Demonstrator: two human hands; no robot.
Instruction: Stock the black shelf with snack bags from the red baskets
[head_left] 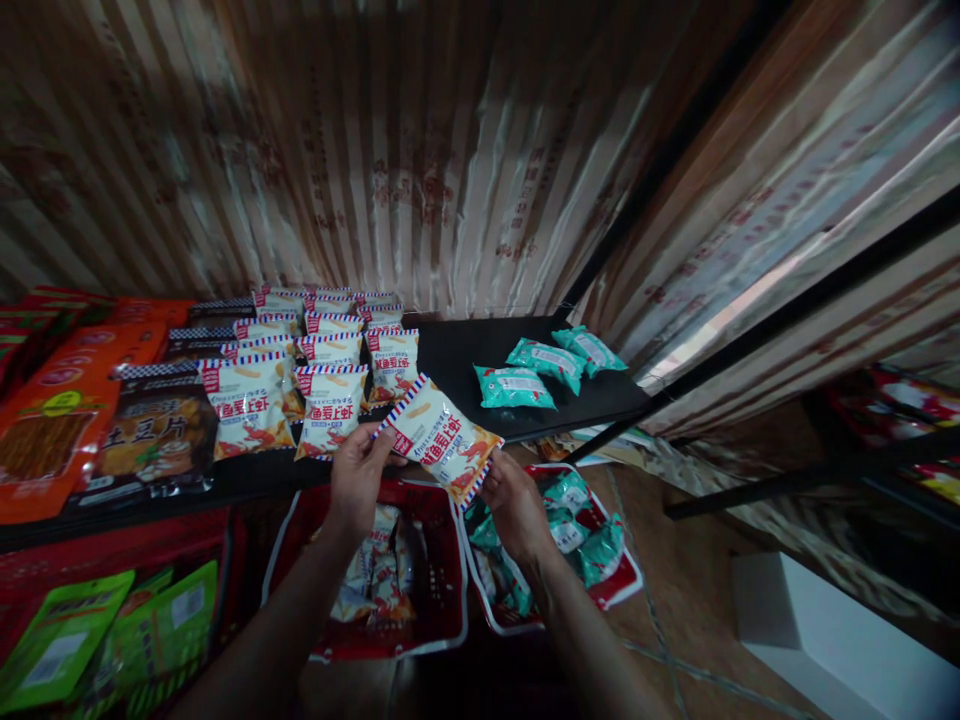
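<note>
Two bare forearms rise from the bottom edge, slanting inward. At lower left, at least two green packets (67, 635) lie in a red container (187, 535); one white box (832, 640) sits on the floor at lower right. Two red baskets with pale rims stand side by side below the hands: the left basket (444, 560) holds several white bags, overlapping too much to count, and the right basket (624, 588) several turquoise packets, likewise uncountable.

Above them, one white snack bag (442, 440) with striped ends hangs tilted between the hands, before the shelf's front edge. The left hand (358, 475) reaches up, its fingers pinching the upper-left end; the right hand (517, 505) angles inward, its fingers grasping the lower-right end.

On the black shelf (446, 350) stand roughly a dozen matching bags (330, 410) in three columns, the rear ones partly hidden. Left of them are three dark packets (154, 430) and several orange ones; to the right lie three turquoise packets (517, 387). Behind hangs a pleated, printed curtain (450, 180).
</note>
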